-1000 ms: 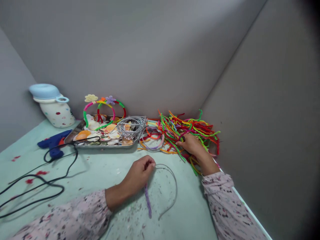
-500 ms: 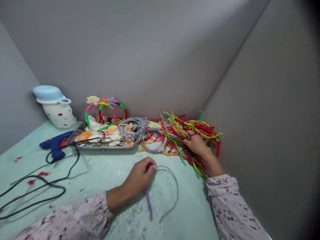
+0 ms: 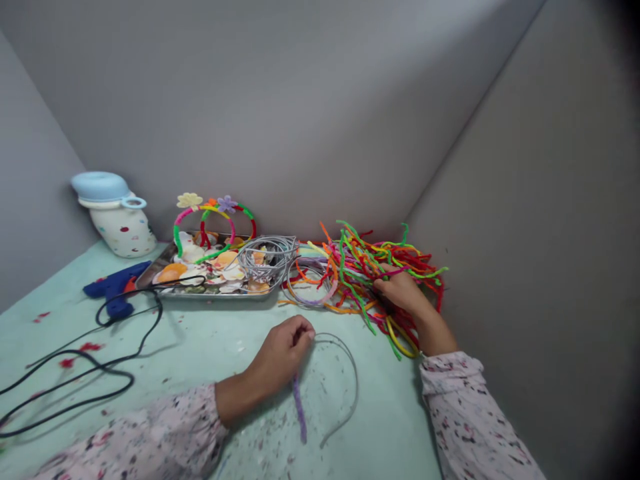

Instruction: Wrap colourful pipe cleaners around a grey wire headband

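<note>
My left hand (image 3: 285,347) is closed just above the table, its fingertips pinching one end of a thin grey wire headband (image 3: 356,380). A purple pipe cleaner (image 3: 300,415) hangs down from beneath that same hand. The headband's curve opens to the right, and its free end points toward me. Over on the right, my right hand (image 3: 400,288) reaches into a tangled pile of colored pipe cleaners (image 3: 360,257). Its fingers are bent around some strands, and their tips are partly hidden. A magenta strand crosses by the fingers.
A metal tray (image 3: 220,298) holds shells, a bundle of grey wire hoops (image 3: 267,257) and headbands with felt flowers (image 3: 227,203). A blue glue gun (image 3: 115,287) and its black cord (image 3: 133,373) lie left, near a blue-lidded cup (image 3: 123,223). Grey walls rise behind and right.
The view has shifted slightly. My right hand stays in the pile, where some strands near its fingers have moved to the right. My left hand keeps its hold on the headband.
</note>
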Motion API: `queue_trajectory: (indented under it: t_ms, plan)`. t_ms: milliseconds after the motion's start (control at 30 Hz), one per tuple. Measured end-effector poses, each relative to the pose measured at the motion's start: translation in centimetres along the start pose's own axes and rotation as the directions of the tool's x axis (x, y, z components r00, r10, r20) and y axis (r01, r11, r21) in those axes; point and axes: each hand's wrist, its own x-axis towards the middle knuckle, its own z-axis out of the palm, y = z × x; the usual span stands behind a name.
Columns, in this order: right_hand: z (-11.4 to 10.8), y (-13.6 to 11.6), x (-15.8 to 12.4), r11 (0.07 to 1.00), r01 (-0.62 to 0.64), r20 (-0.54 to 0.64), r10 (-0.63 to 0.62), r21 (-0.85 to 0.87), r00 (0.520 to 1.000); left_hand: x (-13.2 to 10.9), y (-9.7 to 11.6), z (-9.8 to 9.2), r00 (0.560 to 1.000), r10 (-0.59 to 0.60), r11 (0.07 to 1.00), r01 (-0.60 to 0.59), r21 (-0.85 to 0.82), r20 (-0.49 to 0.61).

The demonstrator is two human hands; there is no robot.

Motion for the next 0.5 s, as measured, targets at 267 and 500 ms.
queue_trajectory:
  t_ms: [267,500]
  plan:
    - [0.34,0.63,0.24,0.999,-0.008,-0.061,0.01,0.038,0.998,-0.09,-0.01,0.08,1.0,0.012,1.0,-0.012,0.006,-0.011]
    - [0.31,0.63,0.49,0.996,-0.008,-0.091,0.015,0.085,0.996,-0.09,0.12,0.11,1.0,0.017,1.0,-0.017,0.008,-0.012]
